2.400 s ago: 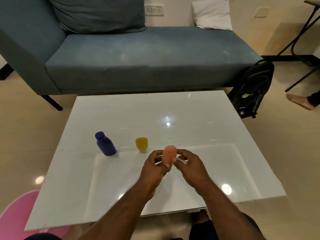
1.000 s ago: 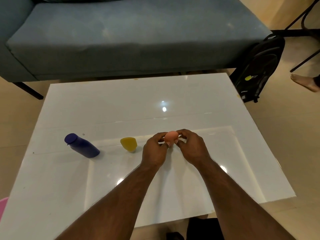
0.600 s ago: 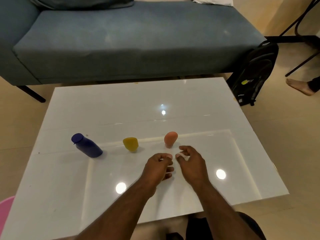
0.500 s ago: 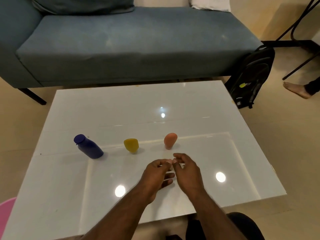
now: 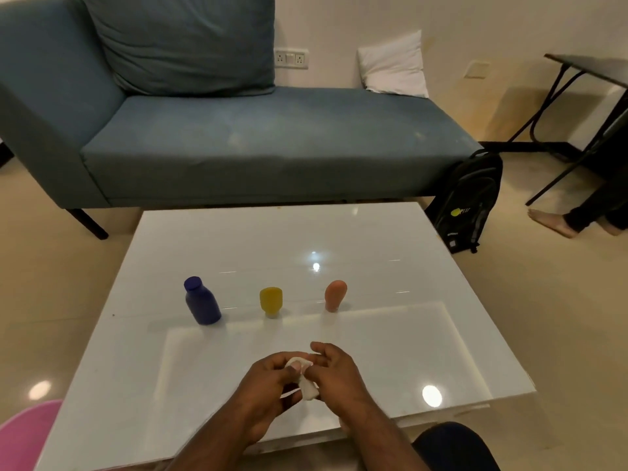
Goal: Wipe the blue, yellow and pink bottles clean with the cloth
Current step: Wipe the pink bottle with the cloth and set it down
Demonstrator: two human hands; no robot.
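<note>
Bottles stand in a row across the middle of the white worktop [image 5: 390, 232], well apart from one another: blue bottle [image 5: 202, 305] toward the left edge, yellow bottle [image 5: 271, 301] in the centre, pink bottle [image 5: 335, 295] to its right. Yellow and pink rest inverted, narrow end down; blue stands cap up. None is touched. White cloth [image 5: 303, 379] is bunched above the worktop close to the near edge, held between both hands. Left hand [image 5: 268, 389] has its fingers curled, pinching the cloth's upper part. Right hand [image 5: 336, 375] has its fingers bent around the cloth from the other side, gripping the lower fold. Beyond the far edge sits a blue sofa [image 5: 265, 144]; a black backpack [image 5: 470, 202] leans by the far right corner.
</note>
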